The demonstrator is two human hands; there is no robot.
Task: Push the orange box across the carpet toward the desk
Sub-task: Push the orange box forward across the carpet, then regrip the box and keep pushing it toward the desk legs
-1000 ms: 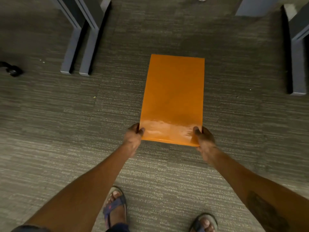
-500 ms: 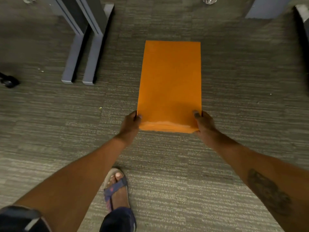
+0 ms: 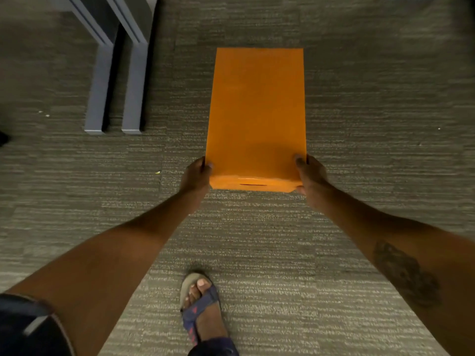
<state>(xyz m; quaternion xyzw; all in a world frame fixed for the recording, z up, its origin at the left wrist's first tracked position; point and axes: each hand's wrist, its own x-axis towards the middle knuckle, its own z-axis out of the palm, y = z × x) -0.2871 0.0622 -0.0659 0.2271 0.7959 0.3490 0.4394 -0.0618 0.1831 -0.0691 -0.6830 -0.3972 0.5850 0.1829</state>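
Head view: left hand [image 3: 195, 176] and right hand [image 3: 309, 176] clasp the orange box [image 3: 257, 111]; grip low, push evenly along carpet [image 3: 372, 98].

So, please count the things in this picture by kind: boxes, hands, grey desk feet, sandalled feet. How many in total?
Orange box: 1
Hands: 2, left hand and right hand
Grey desk feet: 2
Sandalled foot: 1
Total: 6
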